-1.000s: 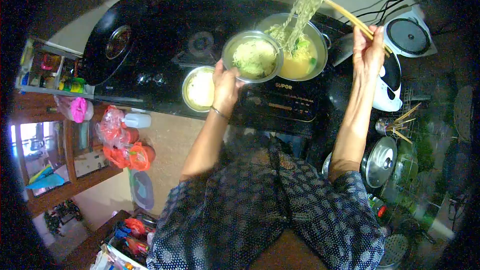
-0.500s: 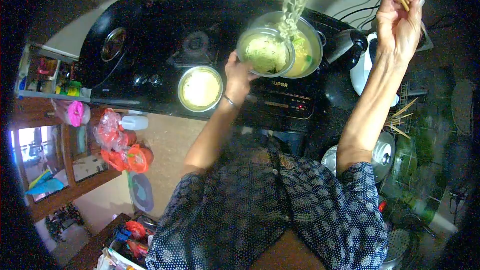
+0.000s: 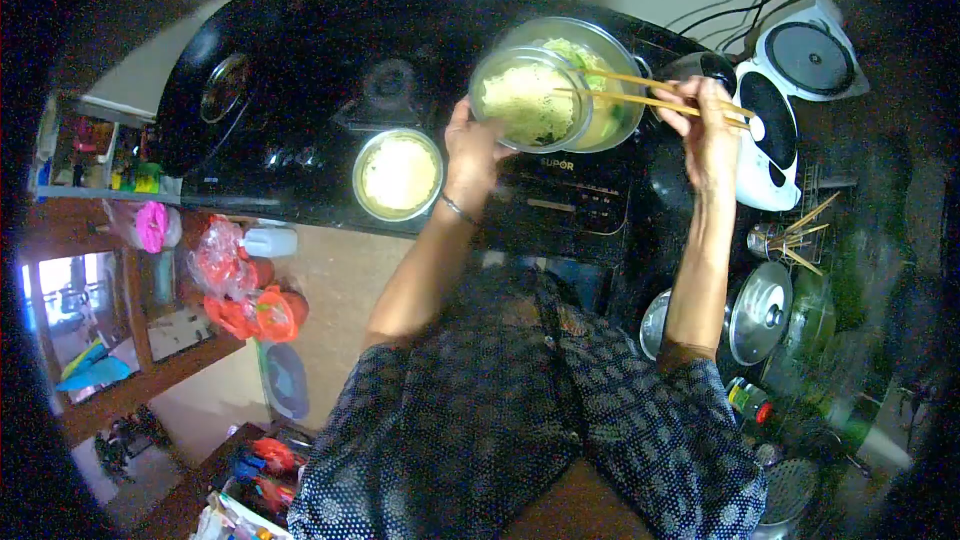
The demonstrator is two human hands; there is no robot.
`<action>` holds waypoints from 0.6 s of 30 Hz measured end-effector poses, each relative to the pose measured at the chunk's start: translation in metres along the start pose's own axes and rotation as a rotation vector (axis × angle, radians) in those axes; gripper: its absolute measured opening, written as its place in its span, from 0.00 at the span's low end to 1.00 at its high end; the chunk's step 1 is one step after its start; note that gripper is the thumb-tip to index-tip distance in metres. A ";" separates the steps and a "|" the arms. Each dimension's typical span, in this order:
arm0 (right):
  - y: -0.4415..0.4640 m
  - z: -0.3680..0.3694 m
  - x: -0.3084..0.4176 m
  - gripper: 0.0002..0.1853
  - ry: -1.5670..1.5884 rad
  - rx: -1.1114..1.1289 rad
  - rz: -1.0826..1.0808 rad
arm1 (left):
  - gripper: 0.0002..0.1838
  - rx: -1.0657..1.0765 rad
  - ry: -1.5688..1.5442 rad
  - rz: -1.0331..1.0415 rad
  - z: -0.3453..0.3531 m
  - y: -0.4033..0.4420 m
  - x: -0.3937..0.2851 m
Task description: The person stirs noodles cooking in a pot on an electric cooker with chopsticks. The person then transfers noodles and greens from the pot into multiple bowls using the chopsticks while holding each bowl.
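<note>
My left hand grips the near left rim of a metal bowl with pale noodles in it. The bowl is held over the left part of a steel pot, which has yellowish broth and more noodles inside. In my right hand is a pair of long chopsticks; their tips reach over the bowl and the pot, at the noodles. A second metal bowl, filled with pale food, stands left of my left wrist.
The pot stands on a black SUPOR cooker. To the right are a white appliance, a holder of chopsticks and a glass lid. A gas burner lies left; red bags hang lower left.
My right hand has come down and left with the chopsticks. The long strand of noodles lifted above the pot has been lowered into the bowl. My left hand has barely moved.
</note>
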State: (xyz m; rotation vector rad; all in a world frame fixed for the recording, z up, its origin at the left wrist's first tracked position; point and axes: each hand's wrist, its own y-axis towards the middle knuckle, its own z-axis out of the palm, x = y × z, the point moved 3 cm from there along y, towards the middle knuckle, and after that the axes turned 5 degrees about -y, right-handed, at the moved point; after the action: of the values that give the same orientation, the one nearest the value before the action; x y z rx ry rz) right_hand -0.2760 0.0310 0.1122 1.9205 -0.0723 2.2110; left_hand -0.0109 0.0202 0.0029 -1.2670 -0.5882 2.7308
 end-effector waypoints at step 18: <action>0.000 -0.039 -0.066 0.14 0.243 -0.263 -0.045 | 0.26 0.162 0.111 -0.070 -0.016 -0.016 0.011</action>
State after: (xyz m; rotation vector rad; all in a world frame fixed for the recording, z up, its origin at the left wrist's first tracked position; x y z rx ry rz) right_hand -0.3058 0.0291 0.0415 1.4942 -0.2642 2.2572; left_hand -0.0073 0.0430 -0.0086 -1.3216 -0.3843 2.5722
